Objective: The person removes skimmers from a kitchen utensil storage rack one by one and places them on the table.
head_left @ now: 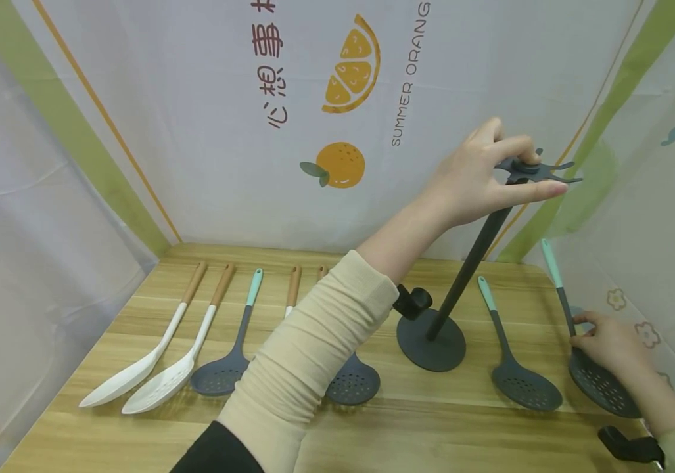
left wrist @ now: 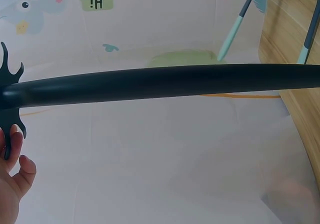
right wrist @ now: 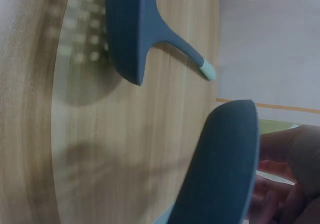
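Note:
My left hand (head_left: pixel 485 167) grips the hooked top of a dark utensil stand (head_left: pixel 472 263), fingers over the hub and thumb along its side. The stand's pole leans up and right from its round base. In the left wrist view, the pole (left wrist: pixel 165 84) crosses the frame and fingertips touch a hook. At the far right, my right hand (head_left: pixel 609 345) pinches the lower handle of a dark slotted skimmer (head_left: pixel 605 387) with a mint grip. Its head (right wrist: pixel 222 159) looms close in the right wrist view. Beside it lies another mint-handled slotted skimmer (head_left: pixel 526 386).
On the left of the wooden table (head_left: pixel 414 430) lie a white ladle-like spoon (head_left: pixel 121 381), a white slotted spoon (head_left: pixel 162 387) and a mint-handled skimmer (head_left: pixel 219 376). My left sleeve partly hides further utensils, including a dark slotted head (head_left: pixel 355 384). Printed cloth (head_left: pixel 207 164) surrounds the table.

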{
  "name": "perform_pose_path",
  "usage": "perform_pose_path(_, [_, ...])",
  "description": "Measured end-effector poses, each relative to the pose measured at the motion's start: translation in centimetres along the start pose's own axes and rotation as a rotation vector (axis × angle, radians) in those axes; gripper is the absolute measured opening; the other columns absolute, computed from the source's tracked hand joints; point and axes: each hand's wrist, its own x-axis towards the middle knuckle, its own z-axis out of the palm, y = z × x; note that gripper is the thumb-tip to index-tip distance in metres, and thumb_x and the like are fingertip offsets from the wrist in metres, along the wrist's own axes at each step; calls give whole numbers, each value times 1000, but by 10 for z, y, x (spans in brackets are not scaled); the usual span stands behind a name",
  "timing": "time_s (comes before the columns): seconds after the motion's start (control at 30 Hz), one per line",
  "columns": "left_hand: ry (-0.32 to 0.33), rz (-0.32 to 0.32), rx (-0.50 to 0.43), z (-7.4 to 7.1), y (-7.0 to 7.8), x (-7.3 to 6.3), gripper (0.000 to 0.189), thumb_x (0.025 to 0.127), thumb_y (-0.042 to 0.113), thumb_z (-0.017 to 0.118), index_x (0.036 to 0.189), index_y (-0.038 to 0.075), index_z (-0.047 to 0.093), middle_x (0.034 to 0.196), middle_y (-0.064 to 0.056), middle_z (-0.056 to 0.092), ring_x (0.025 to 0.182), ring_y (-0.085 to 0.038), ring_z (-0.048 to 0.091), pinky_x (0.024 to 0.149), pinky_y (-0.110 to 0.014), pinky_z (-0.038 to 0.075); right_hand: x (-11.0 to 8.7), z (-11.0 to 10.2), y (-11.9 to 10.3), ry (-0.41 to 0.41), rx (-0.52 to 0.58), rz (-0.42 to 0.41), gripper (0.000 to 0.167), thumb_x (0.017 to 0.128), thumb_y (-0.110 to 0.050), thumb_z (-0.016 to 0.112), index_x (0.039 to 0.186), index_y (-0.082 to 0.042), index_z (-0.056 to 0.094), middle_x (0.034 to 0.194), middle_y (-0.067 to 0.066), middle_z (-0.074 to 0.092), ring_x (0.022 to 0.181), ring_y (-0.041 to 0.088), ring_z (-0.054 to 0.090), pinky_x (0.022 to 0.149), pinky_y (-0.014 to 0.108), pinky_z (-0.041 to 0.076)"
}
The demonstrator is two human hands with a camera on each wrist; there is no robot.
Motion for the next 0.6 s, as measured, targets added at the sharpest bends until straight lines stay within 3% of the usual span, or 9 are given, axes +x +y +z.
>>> perform_pose_path(0.37, [-5, -8, 4, 1, 1, 0, 34, 79, 63, 66, 98, 35, 60, 97, 7, 30, 86, -3, 34, 65, -17, 37, 9, 14, 13, -66, -34, 26, 46, 79, -11, 72, 110, 17, 53, 91, 36, 57, 75, 44, 57, 58, 48, 49])
perform_pose_path(0.6, [-8, -4, -8, 1, 0, 0, 35, 80, 63, 66, 97, 33, 60, 97, 6, 29, 86, -3, 34, 65, -17, 37, 9, 19, 17, -95, -49, 25, 42, 79, -9, 70, 109, 16, 54, 91, 35, 57, 79, 46, 57, 61, 50, 48])
